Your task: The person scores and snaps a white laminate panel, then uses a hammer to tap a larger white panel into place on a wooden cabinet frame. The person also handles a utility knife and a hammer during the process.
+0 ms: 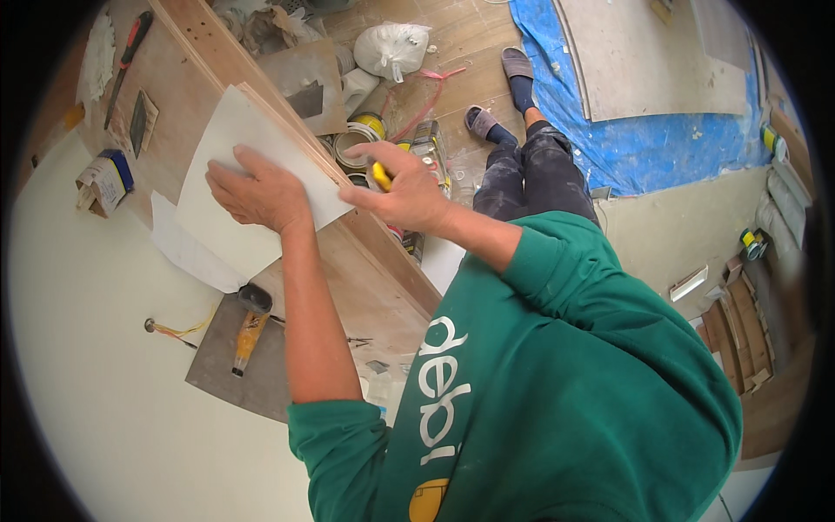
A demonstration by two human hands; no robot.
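My left hand [261,193] lies flat on a white sheet [222,157], fingers stretched out. The sheet rests on a wooden board surface [383,261] and reaches its long edge. In my right hand [409,193], closed at that edge beside the sheet's corner, is a small yellow and black tool, apparently a utility knife [381,176]. Its tip is hidden by my fingers. A torn white piece [187,252] lies beside the sheet, near my left forearm.
A screwdriver [129,61], a flat blade [139,122] and a blue-and-white box [109,181] sit left. An orange-handled tool [250,335] lies on a grey panel [209,352]. Wires [178,331] stick out nearby. Below the edge are paint cans [357,139] and a white bag [391,52].
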